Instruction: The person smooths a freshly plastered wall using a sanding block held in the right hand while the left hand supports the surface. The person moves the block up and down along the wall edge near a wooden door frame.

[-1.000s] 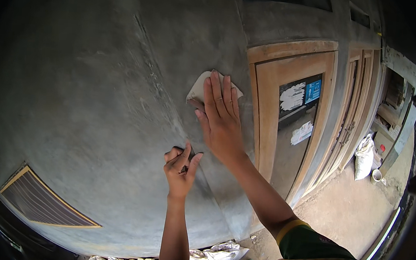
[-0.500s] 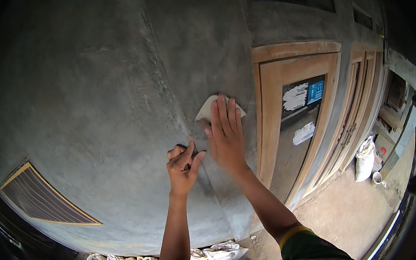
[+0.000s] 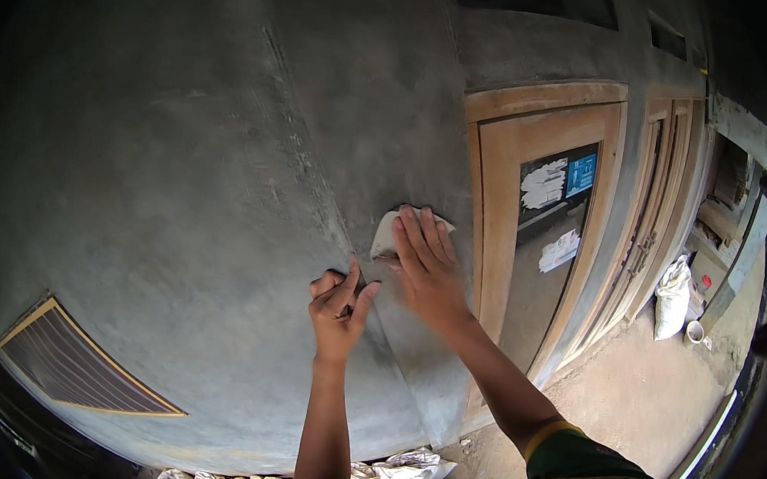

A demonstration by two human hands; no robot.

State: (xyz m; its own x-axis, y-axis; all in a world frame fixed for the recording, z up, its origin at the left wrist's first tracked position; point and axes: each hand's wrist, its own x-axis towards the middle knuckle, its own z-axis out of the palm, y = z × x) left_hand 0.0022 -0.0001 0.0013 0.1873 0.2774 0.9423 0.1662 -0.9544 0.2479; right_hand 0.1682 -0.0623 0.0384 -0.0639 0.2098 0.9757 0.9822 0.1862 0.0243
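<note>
Right hand lies flat over the sheet, fingers straight and nearly side by side, spread across it rather than pinching. The sheet sits against the wall, between the seam and the door. And what a look at that sheet: off-white, plain, its upper edge rounded and peeking out past the fingertips, a brownish strip at the lower left, the rest hidden under the hand. Left hand, just beside and lower, points its forefinger up at the seam, thumb apart, other fingers curled; whether it grips anything, can't tell. The wall is grey and mottled, pale streaks roughening the seam above that fingertip.
</note>
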